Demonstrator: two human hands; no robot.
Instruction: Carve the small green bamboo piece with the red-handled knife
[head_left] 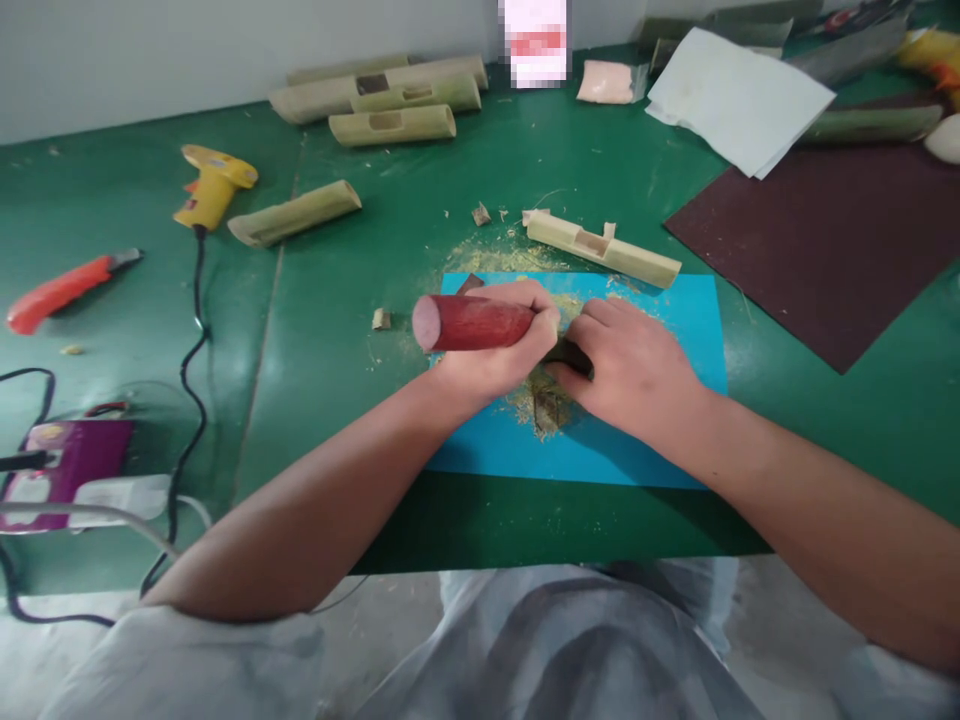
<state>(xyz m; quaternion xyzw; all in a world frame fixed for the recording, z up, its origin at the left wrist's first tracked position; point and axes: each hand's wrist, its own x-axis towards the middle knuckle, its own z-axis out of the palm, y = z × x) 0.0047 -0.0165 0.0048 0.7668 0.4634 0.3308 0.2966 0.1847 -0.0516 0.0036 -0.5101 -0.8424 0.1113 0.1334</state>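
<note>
My left hand (502, 330) is wrapped round the thick red wooden handle (480, 322) of a tool, whose working end is hidden behind my fingers. Close beside it, my right hand (637, 360) is closed on a short dark-green bamboo piece (571, 355), mostly covered by the fingers. Both hands are over a blue sheet (637, 455) strewn with yellowish shavings (536, 405). A brown bamboo chip (551, 410) lies among them. Just beyond my hands rests a pale bamboo tube (637, 260) with a rectangular notch cut in it.
Several notched bamboo tubes (394, 125) lie at the back. To the left are another bamboo tube (296, 215), a yellow glue gun (210, 190), an orange utility knife (67, 290) and a purple power box (90, 465) with cables. Dark sandpaper (817, 250) and white paper (739, 100) occupy the right.
</note>
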